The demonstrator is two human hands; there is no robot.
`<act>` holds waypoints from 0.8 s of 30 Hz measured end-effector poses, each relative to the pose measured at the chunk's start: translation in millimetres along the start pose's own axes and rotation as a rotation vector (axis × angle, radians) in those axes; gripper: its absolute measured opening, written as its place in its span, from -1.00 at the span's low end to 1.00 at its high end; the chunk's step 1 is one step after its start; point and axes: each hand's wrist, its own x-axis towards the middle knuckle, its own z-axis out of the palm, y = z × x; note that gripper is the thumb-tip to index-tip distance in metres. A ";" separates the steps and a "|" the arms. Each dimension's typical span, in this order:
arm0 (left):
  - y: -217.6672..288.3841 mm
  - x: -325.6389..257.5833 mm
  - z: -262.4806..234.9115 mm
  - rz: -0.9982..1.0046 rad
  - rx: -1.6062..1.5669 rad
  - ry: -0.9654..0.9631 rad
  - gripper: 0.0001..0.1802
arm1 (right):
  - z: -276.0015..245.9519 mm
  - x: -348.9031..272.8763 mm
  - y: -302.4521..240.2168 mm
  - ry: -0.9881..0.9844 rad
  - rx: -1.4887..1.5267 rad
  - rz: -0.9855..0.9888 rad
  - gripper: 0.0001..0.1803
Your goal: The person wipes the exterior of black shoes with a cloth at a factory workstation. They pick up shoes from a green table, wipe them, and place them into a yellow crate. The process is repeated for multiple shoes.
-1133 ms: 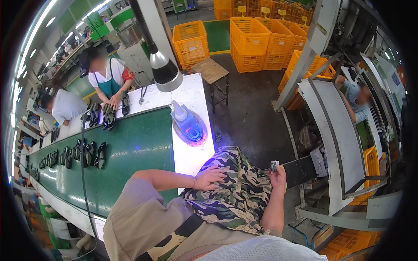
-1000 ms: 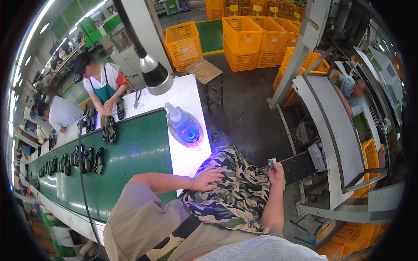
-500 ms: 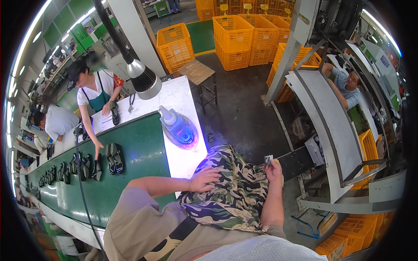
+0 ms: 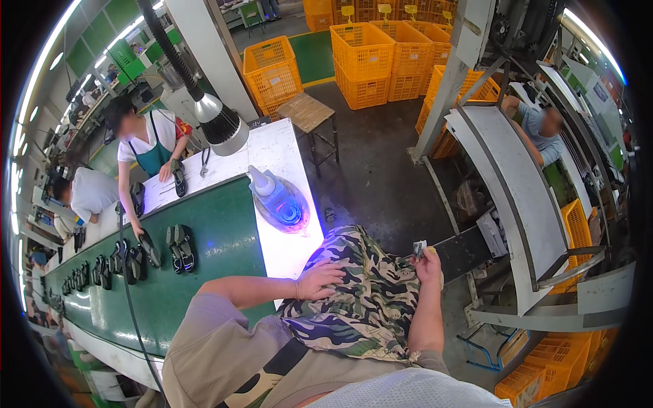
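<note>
My left hand (image 4: 321,280) lies flat with fingers stretched out on the camouflage apron (image 4: 364,292) spread over my lap, and holds nothing. Beyond the apron's right side my right hand (image 4: 428,266) is closed, pinching a small grey-and-white piece (image 4: 419,248) between thumb and fingers; its exact kind is too small to tell. Left of the apron, a bottle with a pale spout (image 4: 275,197) stands in an oval dish (image 4: 303,228) on the white table end, lit blue. A pair of dark sandals (image 4: 181,248) sits on the green conveyor belt (image 4: 211,299).
A co-worker (image 4: 153,143) across the belt handles a sandal (image 4: 149,249). A lamp (image 4: 221,126) hangs over the white ledge, near pliers (image 4: 205,161). A stool (image 4: 307,115) and yellow crates (image 4: 362,64) stand ahead. A metal-framed rack (image 4: 500,177) rises at right, another person behind it.
The co-worker's reaching hand has drawn back a little and now lifts and tilts a sandal from the belt. My hands and the small piece have stayed in place.
</note>
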 end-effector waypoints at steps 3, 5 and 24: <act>-2.7 -1.5 1.6 -0.002 0.001 0.002 -0.58 | 13.1 -2.8 -0.7 0.078 0.021 -0.001 -0.93; -2.3 -0.9 1.1 0.018 0.009 0.000 -0.58 | 17.6 -6.8 -3.5 0.087 0.024 -0.008 -0.93; -3.1 -2.7 2.9 0.037 0.010 0.022 -0.59 | 3.3 -2.6 -1.0 0.020 -0.013 -0.007 -0.93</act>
